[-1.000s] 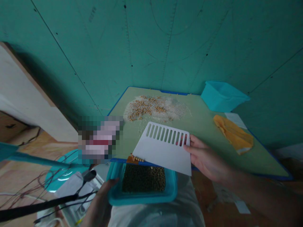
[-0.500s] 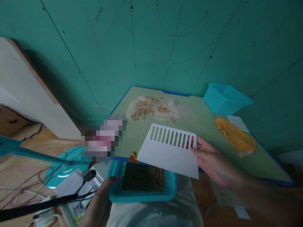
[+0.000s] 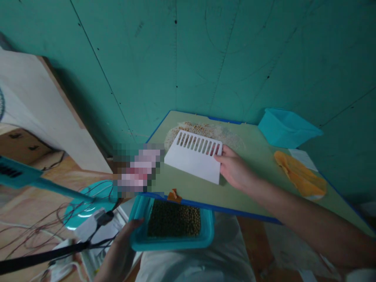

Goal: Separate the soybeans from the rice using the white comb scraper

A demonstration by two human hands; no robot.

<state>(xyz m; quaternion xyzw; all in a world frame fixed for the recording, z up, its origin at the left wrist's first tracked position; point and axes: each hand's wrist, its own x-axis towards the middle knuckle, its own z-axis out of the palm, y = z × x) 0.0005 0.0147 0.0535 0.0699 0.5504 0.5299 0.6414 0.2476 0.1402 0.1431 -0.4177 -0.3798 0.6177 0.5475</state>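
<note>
My right hand point(image 3: 233, 166) is closed on the right end of a white slotted scraper point(image 3: 194, 162), held tilted above the table with its row of slots toward the wall. Behind it, partly hidden, lies a spread of pale grains and round tan beans point(image 3: 199, 127). At the table's front edge, my left hand point(image 3: 125, 239) grips the left side of a teal plastic tub point(image 3: 173, 243) over the lap. Dark green grains fill much of the tub, and tan beans lie at its right side.
The pale green table point(image 3: 255, 192) has a blue edge and stands against a green wall. A teal fabric bin point(image 3: 289, 129) and an orange cloth point(image 3: 302, 176) are on its right side. Orange tape point(image 3: 174, 196) sticks to the front edge. Cables and a teal stand base point(image 3: 88, 203) occupy the floor at left.
My right hand has carried the scraper forward and left, from above the tub to over the table beside the grains. My left hand stays on the tub. The view has shifted slightly.
</note>
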